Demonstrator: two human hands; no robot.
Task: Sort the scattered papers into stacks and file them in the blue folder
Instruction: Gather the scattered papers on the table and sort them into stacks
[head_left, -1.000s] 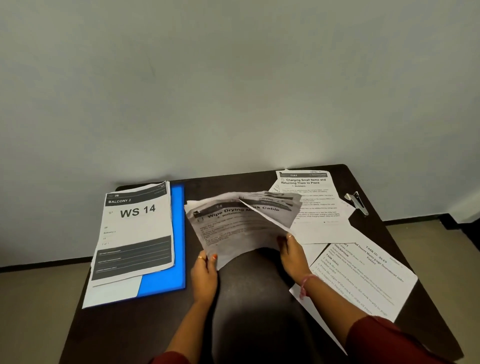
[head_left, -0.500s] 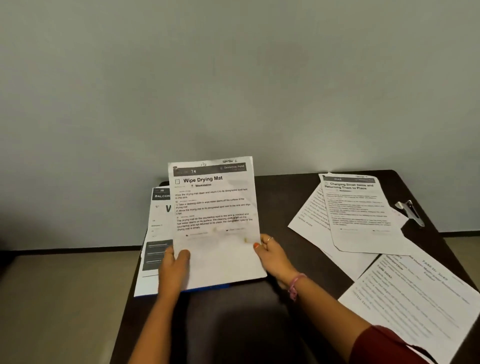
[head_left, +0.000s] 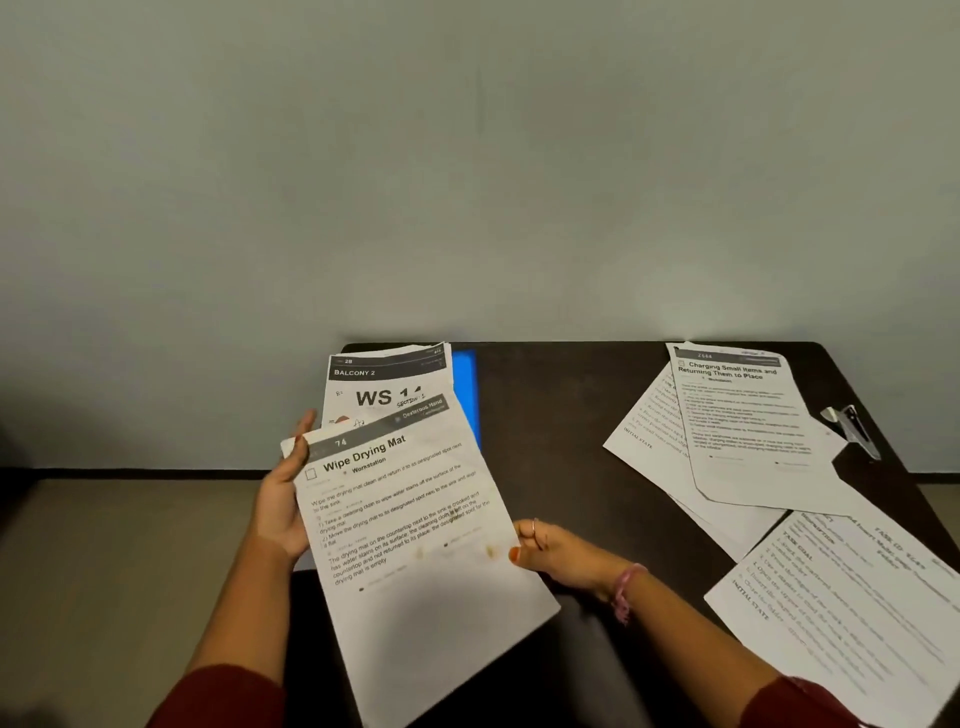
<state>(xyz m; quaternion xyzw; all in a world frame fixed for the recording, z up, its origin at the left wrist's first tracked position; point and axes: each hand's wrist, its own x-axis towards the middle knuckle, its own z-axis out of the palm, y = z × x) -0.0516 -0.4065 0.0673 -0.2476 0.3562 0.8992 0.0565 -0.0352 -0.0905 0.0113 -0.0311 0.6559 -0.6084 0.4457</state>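
Observation:
I hold a printed sheet headed "Wipe Drying Mat" (head_left: 415, 525) tilted above the left part of the dark table (head_left: 561, 415). My left hand (head_left: 283, 499) grips its left edge, with fingers behind the paper. My right hand (head_left: 556, 553) pinches its right edge with the thumb on top. Behind the sheet lies a stack topped by a "WS 14" page (head_left: 384, 384) on the blue folder (head_left: 465, 389), of which only a strip shows. Loose sheets lie at the right: a "Charging Small Items" page (head_left: 743, 421) over another page (head_left: 649, 441), and a large sheet (head_left: 852, 597) nearer me.
A small metal and black stapler-like tool (head_left: 852, 428) lies near the table's right edge. A plain grey wall rises right behind the table. The floor (head_left: 130, 571) shows to the left, beyond the table's left edge.
The sheet went from upright in both hands to tilted, its top leaning right. My left hand moved up its left edge. The view shifted left, so the loose sheets sit further right.

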